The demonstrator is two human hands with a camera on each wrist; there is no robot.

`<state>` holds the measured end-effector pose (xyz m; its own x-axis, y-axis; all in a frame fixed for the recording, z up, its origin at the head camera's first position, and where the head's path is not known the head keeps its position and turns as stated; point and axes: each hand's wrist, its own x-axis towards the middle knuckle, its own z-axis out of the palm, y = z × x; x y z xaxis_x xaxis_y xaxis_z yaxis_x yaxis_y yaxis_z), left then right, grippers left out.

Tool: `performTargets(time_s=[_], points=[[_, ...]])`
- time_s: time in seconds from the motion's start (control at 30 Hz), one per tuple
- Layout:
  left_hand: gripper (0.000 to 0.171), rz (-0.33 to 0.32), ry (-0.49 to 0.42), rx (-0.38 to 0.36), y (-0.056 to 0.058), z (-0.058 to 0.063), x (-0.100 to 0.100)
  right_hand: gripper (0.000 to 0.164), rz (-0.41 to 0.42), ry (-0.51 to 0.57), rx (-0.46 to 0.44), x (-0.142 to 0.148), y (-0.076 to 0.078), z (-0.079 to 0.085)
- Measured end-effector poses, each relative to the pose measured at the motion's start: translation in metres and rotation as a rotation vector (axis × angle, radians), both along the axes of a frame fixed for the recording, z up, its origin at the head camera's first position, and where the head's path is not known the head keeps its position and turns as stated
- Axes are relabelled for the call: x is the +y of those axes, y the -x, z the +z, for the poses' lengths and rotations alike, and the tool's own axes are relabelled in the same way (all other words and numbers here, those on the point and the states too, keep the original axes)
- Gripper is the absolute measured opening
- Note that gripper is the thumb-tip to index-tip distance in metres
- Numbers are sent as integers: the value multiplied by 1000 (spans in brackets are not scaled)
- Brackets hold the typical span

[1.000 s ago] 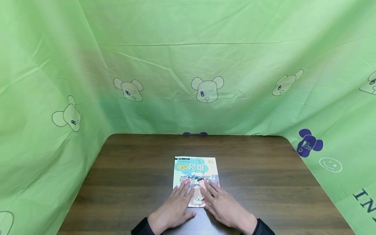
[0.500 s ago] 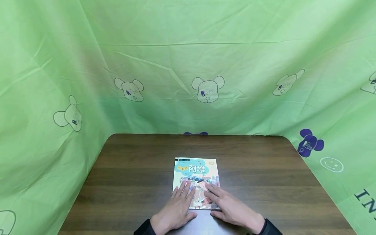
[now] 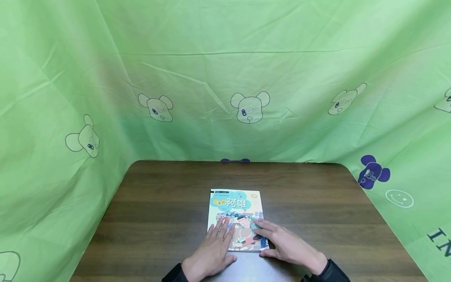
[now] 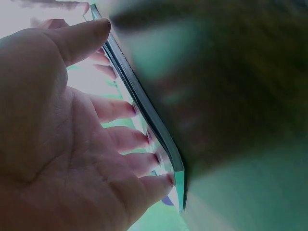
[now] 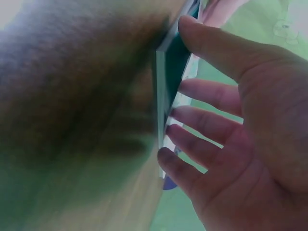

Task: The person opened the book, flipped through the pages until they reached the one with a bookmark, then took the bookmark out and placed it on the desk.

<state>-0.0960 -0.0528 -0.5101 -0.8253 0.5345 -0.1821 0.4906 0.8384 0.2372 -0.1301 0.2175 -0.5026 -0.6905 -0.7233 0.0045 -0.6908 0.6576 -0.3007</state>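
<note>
A thin picture book [image 3: 237,203] with a pale blue, illustrated cover lies closed on the table, large white characters across its upper part. The left hand [image 3: 212,248] rests its straight, spread fingers on the cover's lower left, thumb pointing right just below the bottom edge. At the lower right corner is the right hand [image 3: 289,243], its fingertips on the cover's right side and its thumb by the corner. In the left wrist view, the book's edge [image 4: 144,103] runs along the left fingertips. The right wrist view has the right fingers [image 5: 202,115] extended against the cover.
The brown wood-grain table [image 3: 158,203] has rounded far corners. A green cloth [image 3: 197,78] printed with bear-head outlines hangs behind it and along both sides. Dark sleeves [image 3: 327,272] reach in from the near edge.
The right hand has slid rightward across the cover to the lower right corner, uncovering more of the picture. The left hand and the book have barely shifted.
</note>
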Motion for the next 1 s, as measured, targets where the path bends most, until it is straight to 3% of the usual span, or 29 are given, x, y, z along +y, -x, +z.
performTargets(time_s=[0.17, 0.37, 0.47, 0.83, 1.0], points=[[79, 7, -19, -6, 1, 2, 1, 56, -8, -12, -40, 1, 4, 3], [79, 18, -32, -10, 0, 2, 3, 49, 18, 57, 10, 2, 4, 4], [78, 33, -30, -22, 1, 2, 3, 48, -9, 98, 36, 1, 4, 4], [68, 59, -30, 79, 3, -1, 7, 35, -168, 214, 270, -8, 8, 0], [58, 82, -27, 86, 5, -1, 10, 35, -200, 243, 315, -11, 9, -1]])
